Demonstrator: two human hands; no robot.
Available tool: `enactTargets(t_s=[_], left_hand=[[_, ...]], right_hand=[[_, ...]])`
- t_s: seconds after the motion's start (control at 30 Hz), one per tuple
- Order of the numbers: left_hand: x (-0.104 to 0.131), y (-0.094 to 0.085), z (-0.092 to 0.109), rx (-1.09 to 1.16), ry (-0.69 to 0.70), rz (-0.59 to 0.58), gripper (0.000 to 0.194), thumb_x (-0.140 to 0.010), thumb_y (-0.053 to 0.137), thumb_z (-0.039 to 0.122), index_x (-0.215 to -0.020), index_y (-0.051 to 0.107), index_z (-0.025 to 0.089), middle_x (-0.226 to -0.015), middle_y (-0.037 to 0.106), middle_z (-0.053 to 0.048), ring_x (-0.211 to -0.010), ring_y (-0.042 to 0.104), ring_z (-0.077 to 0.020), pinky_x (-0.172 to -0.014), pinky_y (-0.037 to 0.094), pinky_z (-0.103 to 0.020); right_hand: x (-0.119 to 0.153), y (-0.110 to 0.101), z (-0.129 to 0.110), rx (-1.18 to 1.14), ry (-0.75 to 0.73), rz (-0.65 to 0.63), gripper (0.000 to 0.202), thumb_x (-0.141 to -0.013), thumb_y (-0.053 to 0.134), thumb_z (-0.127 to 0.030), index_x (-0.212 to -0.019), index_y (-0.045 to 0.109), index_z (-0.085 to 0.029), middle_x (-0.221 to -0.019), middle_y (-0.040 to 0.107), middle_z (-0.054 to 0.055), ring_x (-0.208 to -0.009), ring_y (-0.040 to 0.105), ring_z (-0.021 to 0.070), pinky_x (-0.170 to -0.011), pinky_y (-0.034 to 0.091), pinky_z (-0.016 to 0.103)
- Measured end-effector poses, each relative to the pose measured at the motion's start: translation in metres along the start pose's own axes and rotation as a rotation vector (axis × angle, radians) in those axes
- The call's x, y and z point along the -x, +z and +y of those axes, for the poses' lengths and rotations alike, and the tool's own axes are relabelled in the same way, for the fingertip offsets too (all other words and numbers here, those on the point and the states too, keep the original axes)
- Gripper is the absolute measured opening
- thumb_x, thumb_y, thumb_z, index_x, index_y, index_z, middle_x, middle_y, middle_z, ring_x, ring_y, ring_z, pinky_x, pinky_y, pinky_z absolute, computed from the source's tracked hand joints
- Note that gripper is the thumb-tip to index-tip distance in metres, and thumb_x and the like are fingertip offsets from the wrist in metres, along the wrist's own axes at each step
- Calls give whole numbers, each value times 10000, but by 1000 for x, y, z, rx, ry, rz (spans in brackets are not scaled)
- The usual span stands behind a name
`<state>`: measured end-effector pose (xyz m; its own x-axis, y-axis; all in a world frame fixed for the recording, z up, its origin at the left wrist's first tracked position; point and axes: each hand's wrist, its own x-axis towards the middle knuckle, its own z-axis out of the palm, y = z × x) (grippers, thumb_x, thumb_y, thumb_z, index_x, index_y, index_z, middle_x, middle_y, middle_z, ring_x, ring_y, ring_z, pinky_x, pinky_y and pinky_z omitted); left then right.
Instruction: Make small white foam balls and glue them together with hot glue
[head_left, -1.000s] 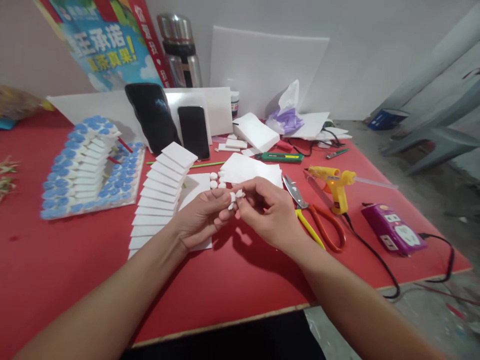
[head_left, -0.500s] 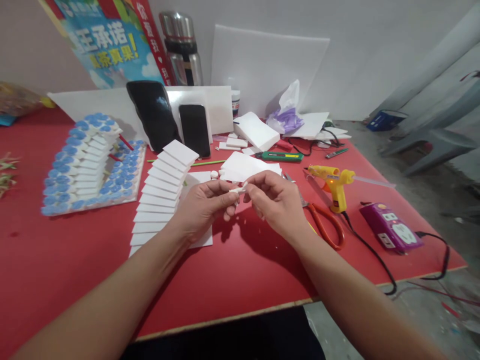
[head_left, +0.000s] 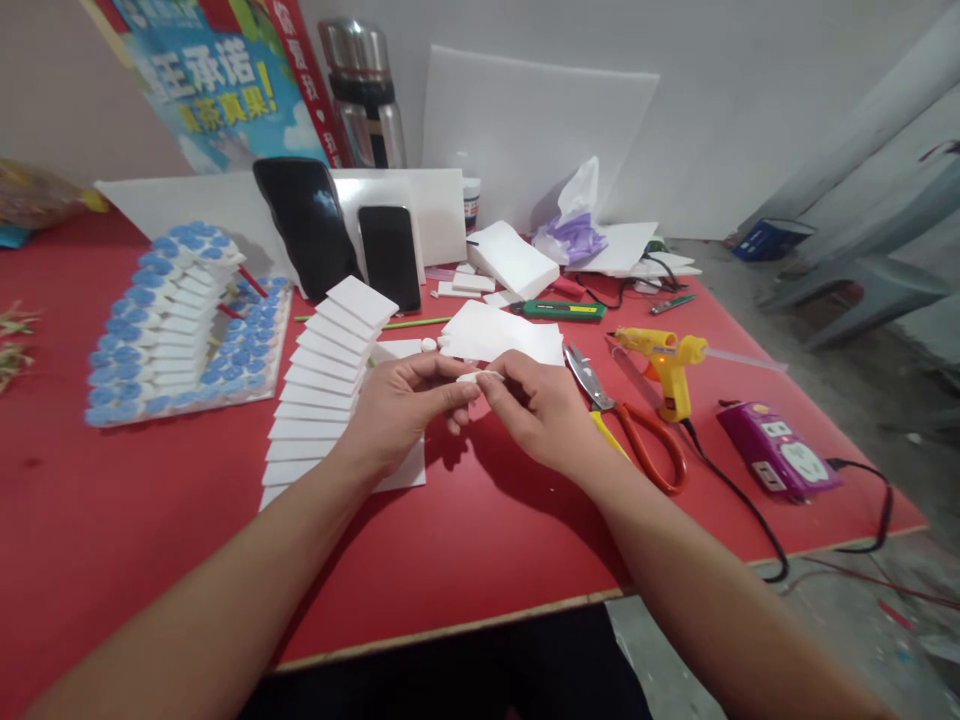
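A small white strip (head_left: 468,378), too small to make out its material, is pinched between both hands above the red table. My left hand (head_left: 405,405) is closed on its left end with thumb and forefinger. At the other end, my right hand (head_left: 536,405) pinches it with thumb and fingertips. Just left of my left hand stands a fan-like stair of white foam boards (head_left: 319,400) on a white base. Beyond my right hand lie loose white sheets (head_left: 499,330). Scissors (head_left: 630,430) with red and yellow handles rest to the right of that hand.
A yellow glue gun (head_left: 667,365) stands near a purple power strip (head_left: 784,455), its black cord running over the front edge. A green cutter (head_left: 562,311), two phones (head_left: 390,260) and a blue-flowered stair model (head_left: 187,330) are also on the red table (head_left: 480,570).
My right hand has turned slightly and come closer over the white strip, its fingers lower now. The scissors' blades show more fully. My left hand stays nearly in place.
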<state>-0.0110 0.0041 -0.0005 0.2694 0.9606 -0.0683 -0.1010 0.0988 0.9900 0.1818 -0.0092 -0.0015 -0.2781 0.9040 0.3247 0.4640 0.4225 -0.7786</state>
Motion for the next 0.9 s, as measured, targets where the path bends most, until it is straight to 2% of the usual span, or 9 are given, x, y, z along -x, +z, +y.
enactTargets(t_s=[0.2, 0.33, 0.43, 0.57, 0.77, 0.9], left_hand=[[2, 0, 2, 3, 80, -3, 197, -747, 914, 253, -853, 785, 149, -691, 717, -4, -523, 641, -113, -514, 536, -225], [3, 3, 3, -45, 189, 34, 180, -744, 915, 245, -839, 792, 153, -792, 751, -24, -548, 634, -104, -518, 515, -228], [2, 3, 2, -111, 218, 55, 190, -752, 918, 277, -837, 799, 156, -784, 759, -29, -511, 582, -84, -474, 456, -215], [3, 1, 1, -229, 212, 60, 229, -782, 904, 328, -901, 818, 153, -665, 710, -11, -476, 556, -81, -441, 419, -202], [2, -3, 2, -197, 105, -59, 331, -887, 817, 380, -1109, 783, 138, -617, 708, -17, -483, 644, -141, -423, 496, -215], [1, -4, 1, -175, 50, -108, 327, -906, 792, 408, -1084, 752, 137, -631, 722, -25, -480, 661, -161, -428, 531, -241]], right_hand=[[-1, -5, 1, 11, -263, -31, 193, -1059, 540, -243, -898, 636, -198, -818, 688, 19, -718, 599, 136, -688, 437, 269], [-1, -7, 4, 50, -329, -34, 198, -1068, 523, -218, -908, 638, -195, -815, 697, 32, -725, 612, 146, -692, 445, 272], [-1, -6, 6, 103, -326, -32, 198, -1063, 522, -211, -895, 627, -193, -797, 689, 32, -712, 610, 149, -676, 431, 274], [0, -2, 6, 144, -274, -41, 201, -1042, 507, -188, -867, 606, -198, -785, 672, 30, -708, 601, 151, -669, 416, 280], [0, -1, 4, 127, -173, 20, 242, -1050, 533, -244, -826, 608, -193, -743, 659, 20, -669, 565, 141, -661, 396, 282], [1, -2, 3, 162, -134, -21, 255, -1049, 519, -241, -814, 604, -190, -749, 664, 25, -681, 568, 143, -674, 387, 283]])
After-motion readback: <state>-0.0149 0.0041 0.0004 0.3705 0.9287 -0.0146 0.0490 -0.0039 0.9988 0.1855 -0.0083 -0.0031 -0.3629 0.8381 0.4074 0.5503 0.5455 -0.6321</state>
